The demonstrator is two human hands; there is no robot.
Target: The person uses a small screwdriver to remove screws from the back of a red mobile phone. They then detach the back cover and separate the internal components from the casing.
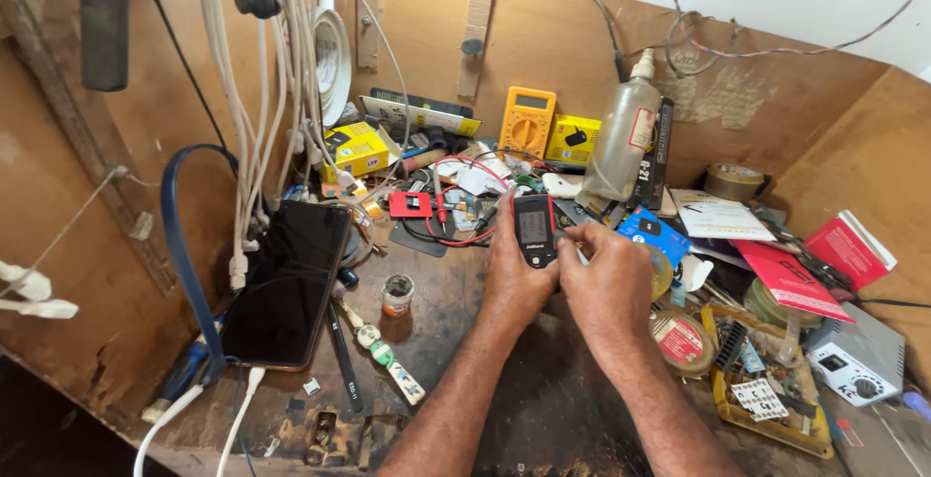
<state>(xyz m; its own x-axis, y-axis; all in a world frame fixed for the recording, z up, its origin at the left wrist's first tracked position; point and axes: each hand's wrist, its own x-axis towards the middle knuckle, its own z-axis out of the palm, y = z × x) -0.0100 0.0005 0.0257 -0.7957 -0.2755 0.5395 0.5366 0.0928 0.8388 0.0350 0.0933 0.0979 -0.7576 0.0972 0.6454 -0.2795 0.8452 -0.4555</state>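
Here, left of centre, a dark smartphone [291, 283] lies on the bench [456, 341] beside a small jar [398, 294]. At centre frame the left hand [512, 269] has its grip clamped on a small black handset [534, 230], held upright; the right hand [606, 278] pinches its right edge. A yellow multimeter [528, 122] stands behind.
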